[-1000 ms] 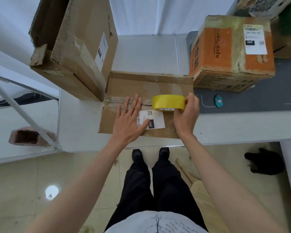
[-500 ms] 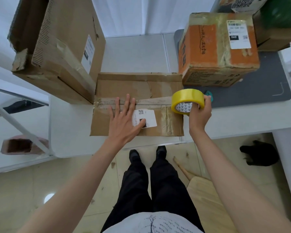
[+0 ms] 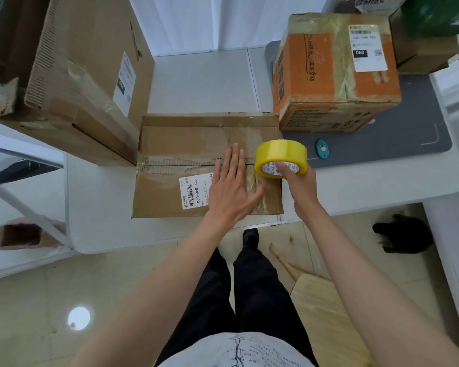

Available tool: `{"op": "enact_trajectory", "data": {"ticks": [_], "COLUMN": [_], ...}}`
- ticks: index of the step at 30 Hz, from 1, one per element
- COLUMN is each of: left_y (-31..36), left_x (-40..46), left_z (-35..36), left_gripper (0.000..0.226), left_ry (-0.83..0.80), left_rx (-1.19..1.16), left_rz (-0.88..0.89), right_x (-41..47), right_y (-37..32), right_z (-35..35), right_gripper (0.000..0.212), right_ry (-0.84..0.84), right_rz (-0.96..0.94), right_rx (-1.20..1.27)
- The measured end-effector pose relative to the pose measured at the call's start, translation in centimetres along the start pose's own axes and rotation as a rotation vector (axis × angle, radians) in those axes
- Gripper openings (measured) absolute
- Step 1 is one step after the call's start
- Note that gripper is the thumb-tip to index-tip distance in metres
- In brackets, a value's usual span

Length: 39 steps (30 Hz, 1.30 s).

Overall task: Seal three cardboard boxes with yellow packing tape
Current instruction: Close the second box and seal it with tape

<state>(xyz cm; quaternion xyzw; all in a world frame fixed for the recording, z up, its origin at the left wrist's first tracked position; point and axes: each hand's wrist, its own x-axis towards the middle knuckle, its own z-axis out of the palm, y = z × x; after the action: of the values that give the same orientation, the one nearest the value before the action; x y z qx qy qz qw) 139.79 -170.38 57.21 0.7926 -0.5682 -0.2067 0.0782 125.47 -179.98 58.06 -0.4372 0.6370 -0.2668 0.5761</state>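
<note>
White tabletop [image 3: 196, 83] fills the upper view; a dark grey mat [image 3: 398, 133] covers its right end.

Tall brown cardboard box [image 3: 72, 75] stands at the left rear, top flaps open, white label on its right face. It sits just beside the far-left corner of the flat box.

Orange-and-tan cardboard box [image 3: 337, 72] sits on the grey mat at the right rear, wrapped in glossy clear tape, white shipping label on top. Its near-left corner comes just beside the flat box's far-right corner.

Flat brown cardboard box [image 3: 186, 144] lies at the table's near edge, directly ahead of the person. Centre seam runs left to right; old tape residue along it. White barcode label [image 3: 195, 190] on the near flap, left of the hand.

Left hand [image 3: 232, 189] lies palm down on the flat box, fingers straight and together, tips reaching the seam, thumb spread right. Pressing flat, gripping nothing.

Right hand [image 3: 300, 181] is closed around the roll of yellow packing tape [image 3: 281, 158], thumb inside the core. The roll is held tilted above the flat box's right end, near the seam. Whether a strip runs from roll to box, cannot tell.

Small teal cutter [image 3: 321, 149] with a pink button rests on the grey mat's near-left edge, just right of the roll.
</note>
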Motion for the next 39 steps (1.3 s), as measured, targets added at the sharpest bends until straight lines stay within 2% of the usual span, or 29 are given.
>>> {"op": "enact_trajectory", "data": {"ticks": [2, 5, 7, 9, 11, 14, 19, 26, 31, 35, 39], "left_y": [0.0, 0.0, 0.0, 0.0, -0.1, -0.1, -0.3, -0.2, -0.3, -0.3, -0.3], "left_x": [-0.1, -0.1, -0.1, -0.2, -0.3, -0.2, -0.2, -0.3, -0.1, -0.2, 0.1], "left_z": [0.1, 0.0, 0.0, 0.0, 0.0, 0.2, 0.3, 0.2, 0.3, 0.3, 0.2], "left_gripper": [0.097, 0.1, 0.1, 0.1, 0.099, 0.097, 0.096, 0.091, 0.088, 0.096, 0.101], "left_ry": [0.001, -0.009, -0.01, -0.016, -0.014, -0.005, -0.006, 0.002, -0.029, -0.01, -0.06], "left_rx": [0.012, 0.03, 0.034, 0.027, 0.026, 0.03, 0.032, 0.03, 0.056, 0.058, 0.062], "left_rz": [-0.006, -0.001, -0.001, -0.006, 0.002, 0.019, 0.022, 0.04, 0.049, 0.027, -0.023], "right_x": [0.2, 0.4, 0.4, 0.8, 1.7, 3.1, 4.4, 5.7, 6.9, 7.5, 7.2], "right_y": [-0.1, -0.7, -1.3, -1.8, -1.6, -0.5, 0.1, 2.1, 4.5, 4.9, 5.5], "right_z": [-0.1, -0.5, -0.9, -1.8, -3.3, -4.7, -4.1, -4.8, -5.6, -4.8, -4.5], "right_gripper": [0.013, 0.027, 0.022, 0.027, 0.022, 0.013, 0.016, 0.014, 0.029, 0.026, 0.023], "right_ry": [0.026, 0.056, 0.059, 0.14, 0.245, 0.305, 0.32, 0.316, 0.333, 0.339, 0.285], "right_rz": [-0.013, -0.092, -0.143, -0.175, -0.194, -0.162, -0.098, -0.094, -0.076, -0.041, -0.036], "right_rx": [-0.022, -0.043, -0.005, 0.03, 0.033, 0.027, 0.109, -0.009, -0.157, -0.11, -0.128]}}
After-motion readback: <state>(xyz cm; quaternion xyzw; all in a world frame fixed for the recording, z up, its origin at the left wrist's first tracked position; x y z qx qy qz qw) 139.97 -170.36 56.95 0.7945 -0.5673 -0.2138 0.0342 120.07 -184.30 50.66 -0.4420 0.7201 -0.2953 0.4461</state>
